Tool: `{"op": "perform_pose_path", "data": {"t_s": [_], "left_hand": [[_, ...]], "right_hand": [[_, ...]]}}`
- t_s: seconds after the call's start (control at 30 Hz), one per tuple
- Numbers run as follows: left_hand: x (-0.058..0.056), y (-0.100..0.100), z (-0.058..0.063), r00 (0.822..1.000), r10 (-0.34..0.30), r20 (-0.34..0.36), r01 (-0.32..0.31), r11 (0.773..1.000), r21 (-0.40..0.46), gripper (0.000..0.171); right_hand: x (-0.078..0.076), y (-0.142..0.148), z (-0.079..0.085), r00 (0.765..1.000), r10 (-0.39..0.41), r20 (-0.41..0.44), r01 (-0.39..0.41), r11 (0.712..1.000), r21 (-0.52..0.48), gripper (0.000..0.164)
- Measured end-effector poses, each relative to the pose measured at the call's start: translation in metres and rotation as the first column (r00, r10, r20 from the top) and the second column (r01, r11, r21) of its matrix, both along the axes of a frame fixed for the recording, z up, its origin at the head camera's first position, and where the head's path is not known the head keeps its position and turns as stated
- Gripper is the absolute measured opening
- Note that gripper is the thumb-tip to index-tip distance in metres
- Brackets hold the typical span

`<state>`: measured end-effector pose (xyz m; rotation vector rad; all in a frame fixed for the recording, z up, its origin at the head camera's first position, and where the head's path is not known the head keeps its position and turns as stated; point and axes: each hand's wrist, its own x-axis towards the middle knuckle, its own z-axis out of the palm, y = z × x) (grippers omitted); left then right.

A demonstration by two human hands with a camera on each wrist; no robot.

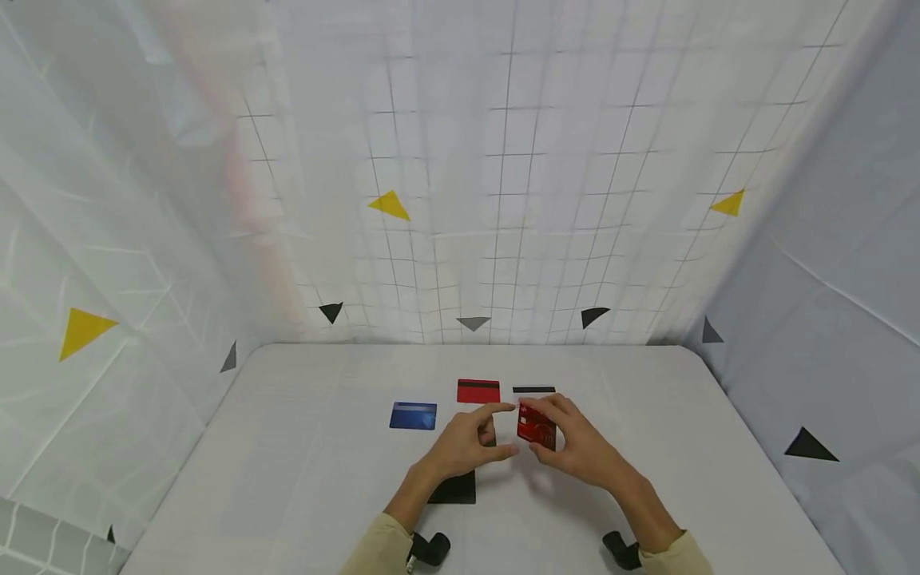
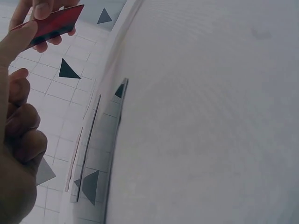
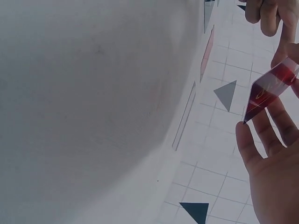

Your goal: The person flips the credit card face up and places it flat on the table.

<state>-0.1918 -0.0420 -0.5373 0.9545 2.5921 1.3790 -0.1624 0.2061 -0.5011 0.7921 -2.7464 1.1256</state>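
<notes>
A red bank card (image 1: 536,425) with a pale chip is held upright above the table by my right hand (image 1: 575,439), fingers at its top edge and thumb at the bottom. My left hand (image 1: 463,443) is just left of the card, thumb and index finger spread, the other fingers curled in. Its fingertips are very near the card's left side; whether they touch is hard to tell. In the left wrist view the left thumb overlaps the card (image 2: 56,25). The right wrist view shows the card (image 3: 271,91) tilted between the hands.
On the white table (image 1: 302,447) lie a blue card (image 1: 413,416), a red card (image 1: 478,390) with a dark stripe, and a black-striped card (image 1: 533,390) behind the right hand. A flat black item (image 1: 454,489) is partly hidden beneath the left wrist. White sheets enclose the table.
</notes>
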Motion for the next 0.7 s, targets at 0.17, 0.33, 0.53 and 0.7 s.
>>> {"op": "perform_pose_path", "data": {"t_s": [0.17, 0.33, 0.53, 0.7], "left_hand": [[0.0015, 0.0002, 0.0005, 1.000, -0.006, -0.019, 0.006, 1.000, -0.003, 0.064], [0.0027, 0.0002, 0.0006, 1.000, -0.003, -0.031, 0.002, 1.000, -0.016, 0.064], [0.0033, 0.0007, 0.0012, 0.999, 0.005, -0.036, -0.006, 1.000, -0.029, 0.062], [0.0020, 0.0000, 0.0000, 0.999, 0.002, -0.050, -0.004, 0.999, -0.034, 0.062]], "right_hand": [[0.0046, -0.0006, 0.0047, 0.999, -0.020, -0.027, 0.022, 0.995, 0.093, 0.074], [0.0058, -0.0015, 0.0052, 0.999, -0.016, -0.043, 0.023, 0.989, 0.149, 0.072], [0.0062, -0.0017, 0.0072, 0.998, -0.023, -0.052, 0.033, 0.981, 0.191, 0.071], [0.0058, -0.0010, 0.0109, 0.998, -0.032, -0.051, 0.043, 0.972, 0.230, 0.069]]}}
